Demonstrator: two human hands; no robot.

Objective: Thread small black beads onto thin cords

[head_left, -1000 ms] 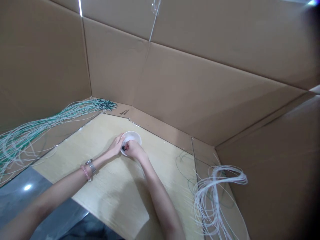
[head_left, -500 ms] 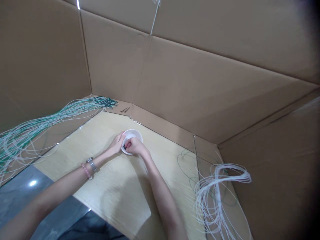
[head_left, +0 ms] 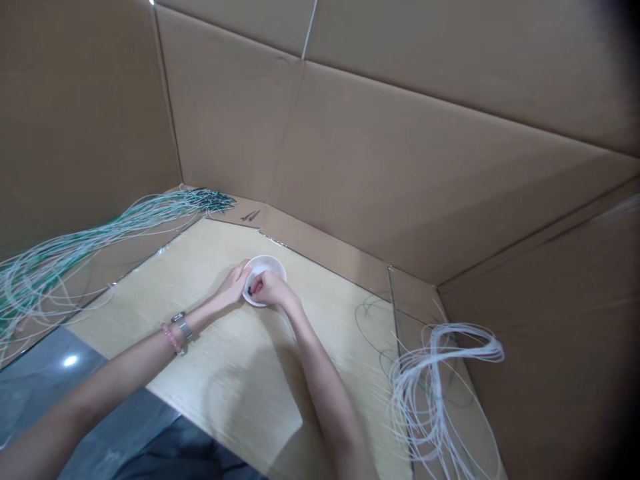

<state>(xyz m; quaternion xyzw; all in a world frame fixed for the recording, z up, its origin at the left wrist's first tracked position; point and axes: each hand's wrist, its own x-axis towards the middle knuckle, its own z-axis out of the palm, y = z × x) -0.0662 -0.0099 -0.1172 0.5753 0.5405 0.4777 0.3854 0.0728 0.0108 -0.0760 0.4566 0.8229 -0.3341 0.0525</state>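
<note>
A white bowl (head_left: 273,262) stands tilted slightly toward me on the pale wooden board (head_left: 210,370). Gripping its left rim is my left hand (head_left: 234,285), thumb toward the inside. My right hand (head_left: 270,289) reaches into the bowl with its fingers curled together. Small dark pieces (head_left: 250,291) show in the bowl beside those fingertips. Whether the right fingers pinch one of them is too small to make out.
Green and white wires (head_left: 125,230) lie bundled along the left, with dark ends at the back corner. A looped white wire bundle (head_left: 435,380) lies at right. Small metal tools (head_left: 251,216) rest near the back cardboard wall (head_left: 350,160). Cardboard walls enclose the board.
The view has shifted very slightly. Both hands keep their places at the bowl, with only tiny movement of the right fingers.
</note>
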